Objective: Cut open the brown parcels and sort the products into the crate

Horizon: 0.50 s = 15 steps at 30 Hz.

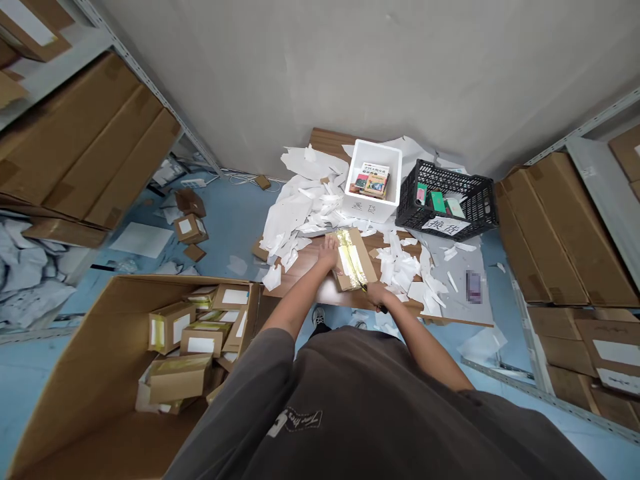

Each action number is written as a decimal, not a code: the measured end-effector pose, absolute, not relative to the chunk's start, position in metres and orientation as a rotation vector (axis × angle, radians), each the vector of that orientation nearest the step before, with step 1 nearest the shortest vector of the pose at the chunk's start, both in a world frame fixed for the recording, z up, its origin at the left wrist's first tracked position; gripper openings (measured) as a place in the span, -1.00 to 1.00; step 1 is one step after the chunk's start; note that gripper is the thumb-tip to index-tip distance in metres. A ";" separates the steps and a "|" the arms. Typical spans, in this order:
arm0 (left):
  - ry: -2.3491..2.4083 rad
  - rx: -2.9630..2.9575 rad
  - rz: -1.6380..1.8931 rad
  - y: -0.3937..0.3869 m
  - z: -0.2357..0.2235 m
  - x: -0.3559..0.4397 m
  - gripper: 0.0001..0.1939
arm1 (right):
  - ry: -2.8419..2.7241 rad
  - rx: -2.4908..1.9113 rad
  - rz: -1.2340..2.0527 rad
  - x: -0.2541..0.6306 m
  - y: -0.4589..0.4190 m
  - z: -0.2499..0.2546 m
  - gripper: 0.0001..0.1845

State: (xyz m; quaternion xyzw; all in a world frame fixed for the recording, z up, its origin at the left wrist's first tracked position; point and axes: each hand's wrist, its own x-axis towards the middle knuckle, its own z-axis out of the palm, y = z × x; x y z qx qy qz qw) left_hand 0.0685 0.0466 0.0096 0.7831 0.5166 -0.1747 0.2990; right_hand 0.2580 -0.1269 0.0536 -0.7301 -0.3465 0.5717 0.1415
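A small brown cardboard parcel (356,260) sealed with shiny yellow tape lies on a low wooden table (320,288). My left hand (328,253) rests flat on the parcel's left edge, fingers spread. My right hand (376,297) is closed round a small dark cutter at the parcel's near right corner, its tip against the tape seam. White paper scraps (400,267) lie around the parcel.
A white bin (373,208) with booklets and a black crate (447,200) with small items stand behind the parcel. A large open carton (95,373) of taped parcels sits at lower left. Stacked cartons (550,233) fill shelves on both sides. A phone (473,285) lies at right.
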 end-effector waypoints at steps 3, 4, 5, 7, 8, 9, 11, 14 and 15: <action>1.387 2.093 -0.480 0.047 0.013 0.067 0.68 | -1.140 -2.312 1.668 0.266 -0.141 0.055 -0.77; 1.390 2.103 -0.489 0.046 0.015 0.066 0.69 | -1.161 -2.279 1.660 0.272 -0.146 0.056 -0.76; 1.394 2.111 -0.492 0.045 0.016 0.066 0.70 | -1.165 -2.214 1.636 0.280 -0.151 0.057 -0.75; 1.413 2.113 -0.491 0.038 0.019 0.066 0.73 | -1.145 -2.143 1.500 0.298 -0.161 0.059 -0.75; 1.426 2.111 -0.486 0.032 0.019 0.068 0.75 | -1.131 -2.162 1.395 0.308 -0.164 0.060 -0.74; 1.445 2.107 -0.477 0.024 0.019 0.070 0.76 | -1.117 -2.208 1.280 0.316 -0.165 0.060 -0.70; 1.508 2.076 -0.471 0.003 0.018 0.078 0.76 | -1.106 -2.333 1.105 0.327 -0.159 0.059 -0.57; 1.650 1.994 -0.474 -0.031 0.018 0.089 0.72 | -1.111 -2.439 1.019 0.326 -0.138 0.051 -0.31; 1.670 2.000 -0.450 -0.040 0.020 0.092 0.68 | -1.100 -2.446 1.006 0.323 -0.131 0.047 -0.25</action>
